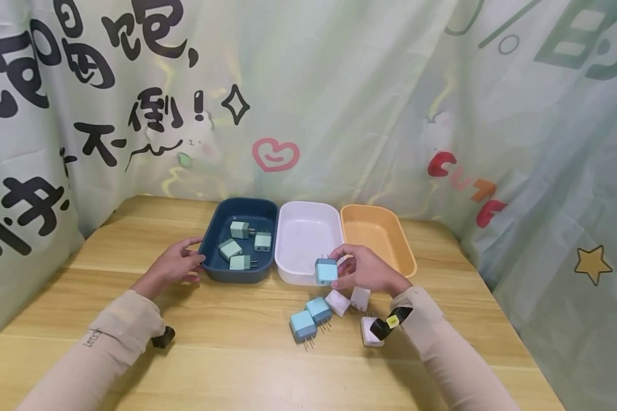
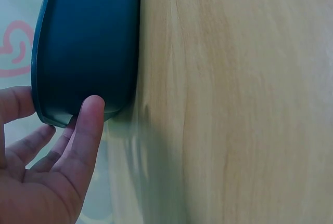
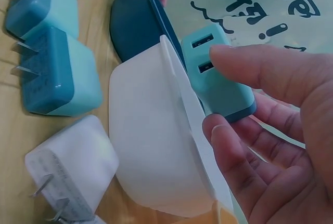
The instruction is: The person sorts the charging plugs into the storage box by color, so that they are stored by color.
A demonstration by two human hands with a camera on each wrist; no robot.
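My right hand [image 1: 362, 268] pinches a blue USB charger [image 1: 326, 272] above the near part of the white tray [image 1: 308, 217]. In the right wrist view, two USB slots show on the held charger [image 3: 216, 73], with a thumb against that face. At the left end of the dark blue tray [image 1: 241, 276], my left hand [image 1: 177, 262] touches the side with loosely extended fingers. Several green chargers, such as one green charger [image 1: 239, 230], lie inside that tray. Two more blue chargers, including a front blue charger [image 1: 303, 325], lie on the table with their prongs toward me.
An orange tray [image 1: 372, 220] stands right of the white one, all three in a row. White chargers lie before them: a white charger [image 1: 337, 302], another beside it, and a third partly behind the wrist camera [image 1: 385, 325]. A printed curtain [image 1: 339, 114] hangs behind the wooden table [image 1: 226, 354].
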